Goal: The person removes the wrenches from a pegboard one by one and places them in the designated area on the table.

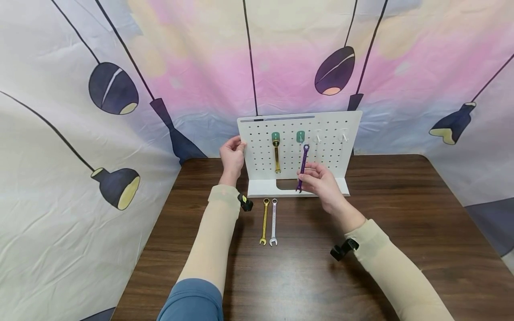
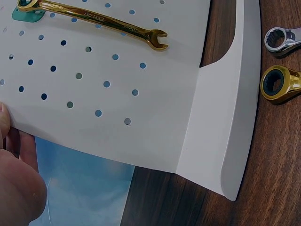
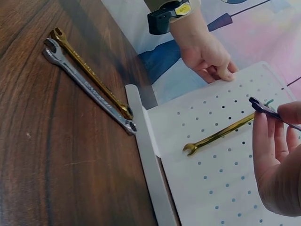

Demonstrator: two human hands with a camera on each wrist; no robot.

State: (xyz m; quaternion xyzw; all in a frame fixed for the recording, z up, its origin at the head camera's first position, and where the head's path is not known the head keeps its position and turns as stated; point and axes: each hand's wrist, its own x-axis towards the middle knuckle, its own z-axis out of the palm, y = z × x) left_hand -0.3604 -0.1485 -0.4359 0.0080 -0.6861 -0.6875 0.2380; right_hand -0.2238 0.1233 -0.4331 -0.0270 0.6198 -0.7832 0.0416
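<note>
My right hand (image 1: 321, 183) pinches a purple combination wrench (image 1: 304, 167) between thumb and fingers, ring end up, in front of the white pegboard (image 1: 257, 156). The wrench's ring end is just below a hook with a green backing (image 1: 300, 136). With the fingers of my left hand (image 1: 233, 156) I grip the pegboard's left edge. From the left green-backed hook (image 1: 275, 135) hangs a gold wrench (image 1: 277, 158), open end down. On the table before the board lie a second gold wrench (image 1: 264, 223) and a silver wrench (image 1: 274, 223), side by side, ring ends toward the board.
Two clear hooks (image 1: 317, 137) stand on the board's right half. The board's base (image 1: 261, 189) has a cutout and rests on the brown wooden table (image 1: 289, 276). Behind it hangs a cloth (image 1: 225, 53) printed with lamps.
</note>
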